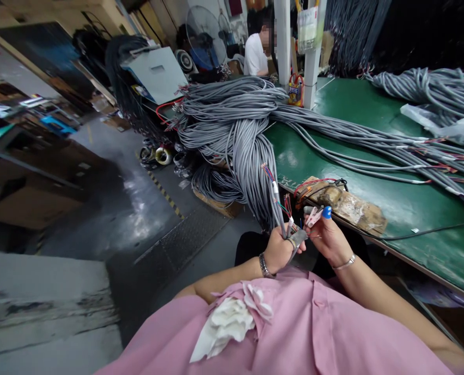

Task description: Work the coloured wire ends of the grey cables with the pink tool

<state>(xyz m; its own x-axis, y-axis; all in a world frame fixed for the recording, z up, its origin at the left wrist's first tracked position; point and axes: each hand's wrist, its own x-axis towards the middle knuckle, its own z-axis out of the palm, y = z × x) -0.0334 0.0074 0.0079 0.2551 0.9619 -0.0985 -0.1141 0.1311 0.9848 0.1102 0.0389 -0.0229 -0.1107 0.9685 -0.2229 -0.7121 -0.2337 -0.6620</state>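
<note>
My left hand [279, 251] is closed around several grey cables [276, 211], whose stripped ends fan out above the fist in thin coloured wires [287, 205]. Grey wrapping covers its thumb. My right hand [332, 244] faces it, a short gap to the right. Between its fingertips it pinches a small pink-and-white clip-like piece [313, 216], too small to name surely. One right fingertip wears a blue cover [326, 212]. Fine wire ends lie between the two hands, and their exact contact is hard to make out.
A large grey cable bundle [251, 140] hangs over the left edge of the green table [373, 208]. A worn wooden block [349, 208] with cords lies at the near edge. More coiled cable [439, 88] sits far right. A person [255, 54] is behind the white post [282, 41].
</note>
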